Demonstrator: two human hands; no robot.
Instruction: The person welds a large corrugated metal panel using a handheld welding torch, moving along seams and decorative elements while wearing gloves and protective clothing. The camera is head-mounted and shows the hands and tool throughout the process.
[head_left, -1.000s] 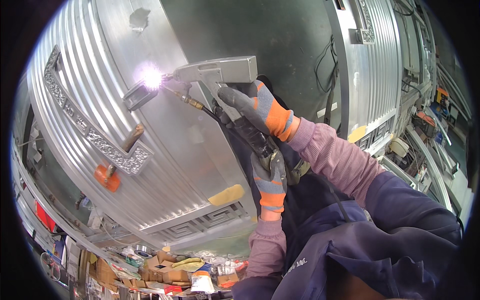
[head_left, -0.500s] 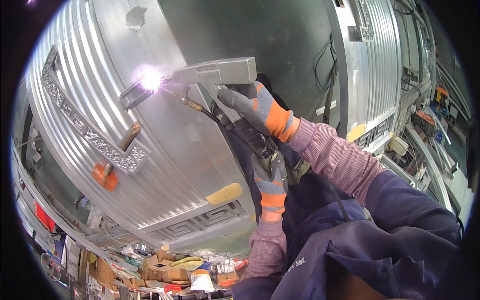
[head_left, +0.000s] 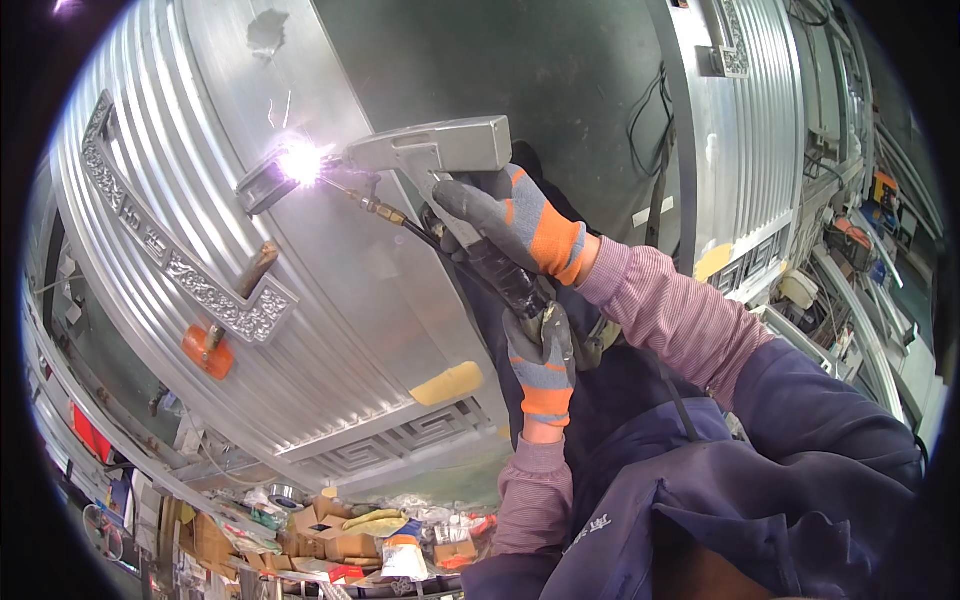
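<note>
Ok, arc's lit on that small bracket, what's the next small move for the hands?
Probably ease the welding gun slowly along the small bracket: the arc burns at its right end, with the right hand gripping the handle and the left hand supporting the hose.

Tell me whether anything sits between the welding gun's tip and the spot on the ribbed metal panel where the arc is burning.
Nothing visible does. The welding gun, gripped by the right hand, reaches the ribbed metal panel directly at the arc.

Glare (head_left: 300, 160) hides the torch (head_left: 430, 150) tip; clutter (head_left: 340, 540) below is too small to tell.
</note>
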